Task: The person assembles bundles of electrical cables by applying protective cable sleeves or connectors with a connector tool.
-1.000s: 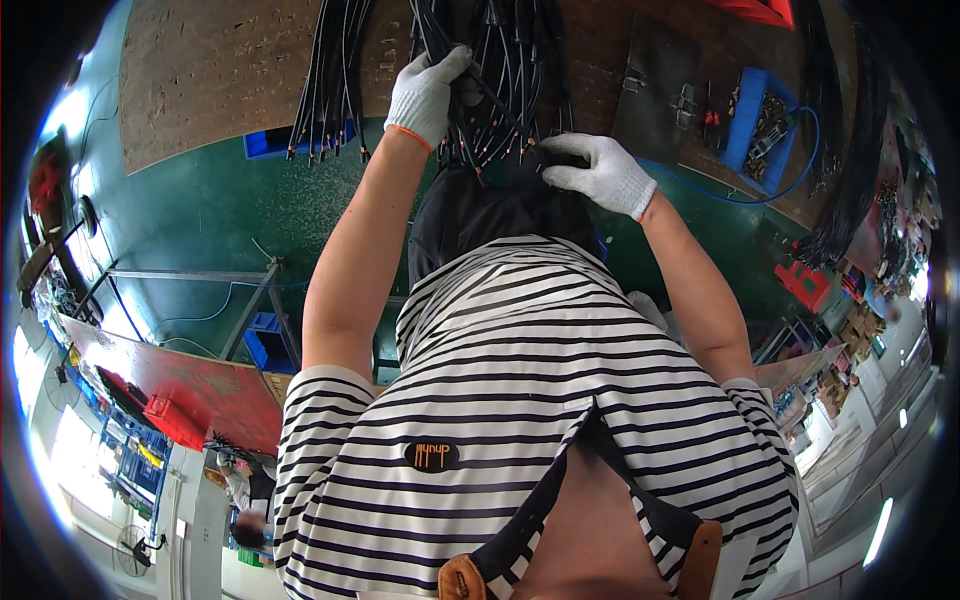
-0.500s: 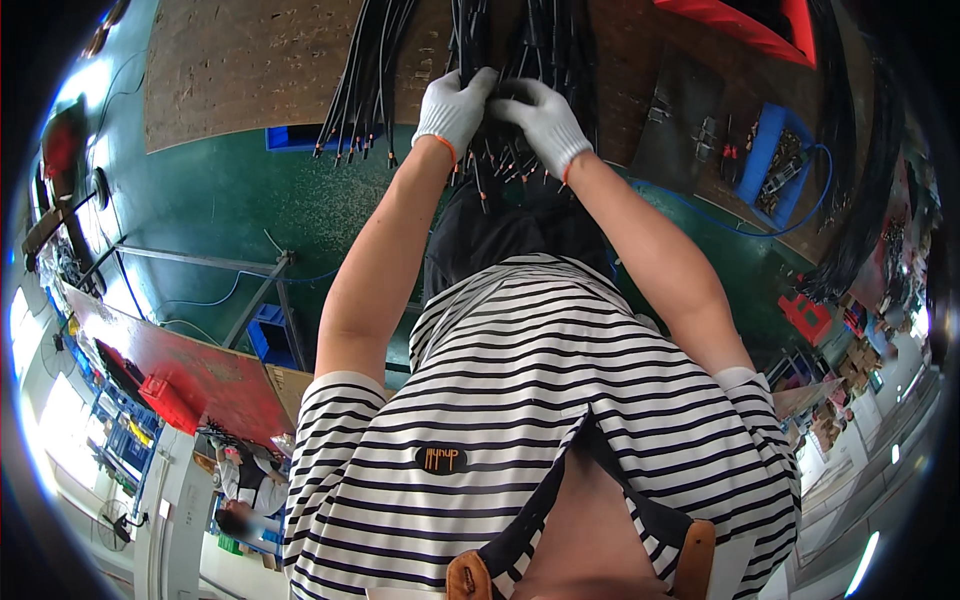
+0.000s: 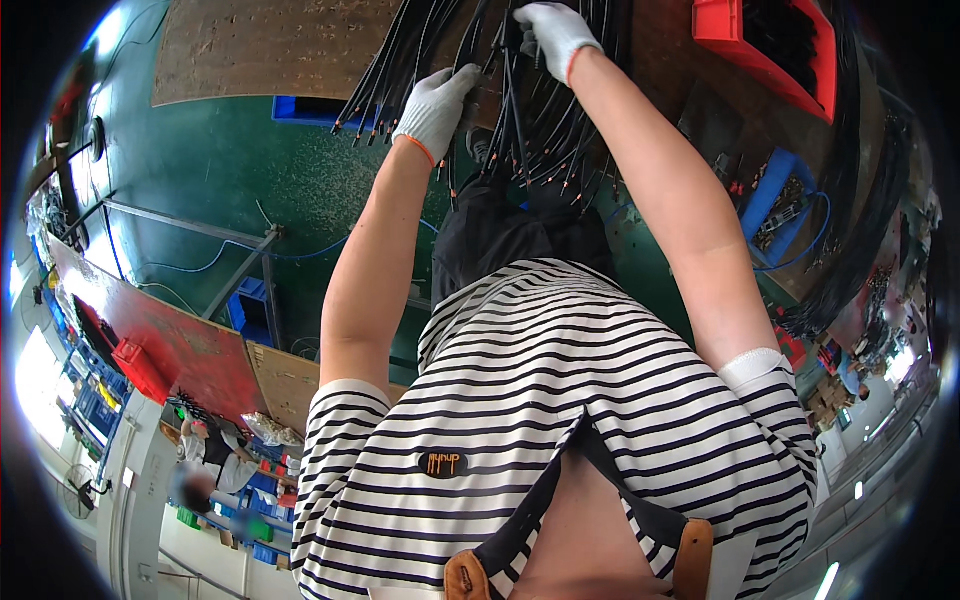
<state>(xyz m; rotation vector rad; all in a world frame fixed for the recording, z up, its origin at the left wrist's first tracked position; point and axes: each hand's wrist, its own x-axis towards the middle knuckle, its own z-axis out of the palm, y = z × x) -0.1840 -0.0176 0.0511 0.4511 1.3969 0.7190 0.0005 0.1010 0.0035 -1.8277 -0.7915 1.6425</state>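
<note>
Many thin black cables (image 3: pixel 514 110) with bare copper ends hang over the near edge of the brown table. My left hand (image 3: pixel 437 110), in a white knitted glove with an orange cuff, is closed on a black cable at the left of the middle bunch; its lower fingers are partly hidden. Farther up and to the right, my right hand (image 3: pixel 557 38), gloved the same way, has its fingers curled at a black cable among the bunch. Another cable bunch (image 3: pixel 400 65) hangs left of my left hand.
A red bin (image 3: pixel 775 50) holding dark parts stands at the right on the brown table (image 3: pixel 260 50). Below it sits a blue tray (image 3: pixel 780 190) of small metal parts, beside a blue hose. A metal frame (image 3: pixel 190 226) stands at the left. Another person (image 3: pixel 215 465) is at the lower left.
My hands, close together before, are now apart. The right has moved up and away over the cables; the left has shifted slightly left and down. The hanging cables are spread differently.
</note>
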